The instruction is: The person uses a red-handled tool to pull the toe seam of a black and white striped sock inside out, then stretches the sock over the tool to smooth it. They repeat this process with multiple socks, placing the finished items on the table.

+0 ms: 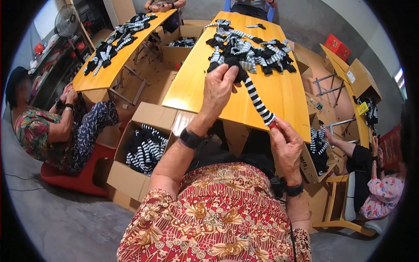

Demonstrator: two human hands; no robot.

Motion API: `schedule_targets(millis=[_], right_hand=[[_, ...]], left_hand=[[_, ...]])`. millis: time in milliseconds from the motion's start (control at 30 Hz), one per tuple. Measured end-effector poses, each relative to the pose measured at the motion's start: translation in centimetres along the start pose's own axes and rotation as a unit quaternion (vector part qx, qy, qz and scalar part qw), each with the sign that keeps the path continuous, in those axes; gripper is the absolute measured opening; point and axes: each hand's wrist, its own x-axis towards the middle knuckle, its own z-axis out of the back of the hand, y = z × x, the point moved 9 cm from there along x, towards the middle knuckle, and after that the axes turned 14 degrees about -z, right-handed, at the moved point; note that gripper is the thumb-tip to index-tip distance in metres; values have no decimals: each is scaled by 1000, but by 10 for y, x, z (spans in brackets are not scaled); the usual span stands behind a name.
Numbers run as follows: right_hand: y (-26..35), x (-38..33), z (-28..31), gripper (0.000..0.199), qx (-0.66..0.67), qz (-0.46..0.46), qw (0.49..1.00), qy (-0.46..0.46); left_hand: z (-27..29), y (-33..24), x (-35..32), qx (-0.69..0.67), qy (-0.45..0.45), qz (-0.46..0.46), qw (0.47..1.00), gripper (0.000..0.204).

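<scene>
A knitted tube with black and white stripes (pixel 258 103) is stretched slantwise between my two hands above the front part of the yellow table; whether it is a sock or a long glove I cannot tell. My left hand (pixel 219 87) is closed around its bunched black end, thumb on top. Lower and to the right, my right hand (pixel 286 140) pinches the striped end, where a small red bit (pixel 273 125) shows between the fingertips. Beyond my left hand lies a loose heap of similar striped and black knit pieces (pixel 248 48).
The yellow table (pixel 187 89) reaches away from me. Open cardboard boxes of striped knits stand at my left (pixel 142 181) and right (pixel 321 170). More knits cover a second table (pixel 87 83) at left. People sit at both sides and at the far ends. A fan (pixel 66 22) stands far left.
</scene>
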Motion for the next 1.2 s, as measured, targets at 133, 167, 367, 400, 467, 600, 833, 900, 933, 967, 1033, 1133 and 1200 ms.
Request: schedule_targets(millis=[133, 167, 367, 400, 467, 600, 833, 900, 933, 967, 1033, 1133, 1200], right_hand=[[-23, 7, 9, 27, 218, -107, 967, 77], [-24, 7, 10, 27, 244, -114, 959, 93], [-36, -3, -1, 31, 324, -166, 913, 185], [-39, -4, 0, 31, 338, -175, 904, 196], [-47, -10, 1, 31, 353, -202, 890, 205], [-53, -10, 2, 32, 372, -212, 877, 216], [-49, -14, 4, 32, 348, -145, 901, 216], [-51, -10, 7, 32, 349, -135, 911, 174], [-51, -10, 6, 31, 347, -135, 912, 173], [-52, -11, 6, 31, 344, -134, 913, 172], [-54, -11, 5, 31, 356, -133, 908, 177], [-53, -12, 2, 31, 380, -134, 898, 177], [-54, -11, 4, 31, 392, -136, 897, 154]], left_hand=[[21, -25, 9, -35, 38, -66, 996, 34], [24, -34, 15, -14, 59, -136, 989, 40], [9, -46, 12, -133, 209, -84, 965, 30], [12, -50, 14, -126, 215, -118, 961, 29], [13, -53, 10, -160, 199, -120, 959, 26], [9, -37, 4, -223, 190, -54, 955, 10], [14, 7, -14, -354, 38, 101, 929, 15], [7, -3, -12, -327, 53, 103, 938, 22], [7, -5, -11, -319, 55, 103, 941, 21], [7, -5, -10, -311, 58, 103, 943, 19], [5, -4, -12, -296, 66, 112, 946, 16], [1, -8, -12, -272, 97, 72, 955, 14], [-9, -16, -15, -229, 90, 33, 969, 11]])
